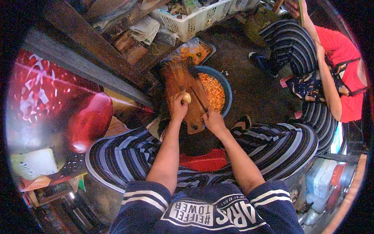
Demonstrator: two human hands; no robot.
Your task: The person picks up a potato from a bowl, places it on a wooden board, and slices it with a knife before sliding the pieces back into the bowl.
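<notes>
My left hand (pixel 179 106) is closed around a pale yellow, rounded piece of vegetable (pixel 187 97), held over a worn wooden cutting board (pixel 180 80). A knife (pixel 199 99) is gripped in my right hand (pixel 214 120), its dark, narrow blade pointing up and left across the board's right edge. Partly under the board on the right stands a blue basin (pixel 230 95) full of small orange diced pieces (pixel 212 91). The near end of the board has a hole in it, between my two wrists.
Beyond the board lies a metal tray (pixel 212 50) with orange contents. A white plastic crate (pixel 187 27) stands farther back, beside wooden beams (pixel 89 50). At right sits another person (pixel 339 70) in a red top. Red shiny material (pixel 89 121) is at left.
</notes>
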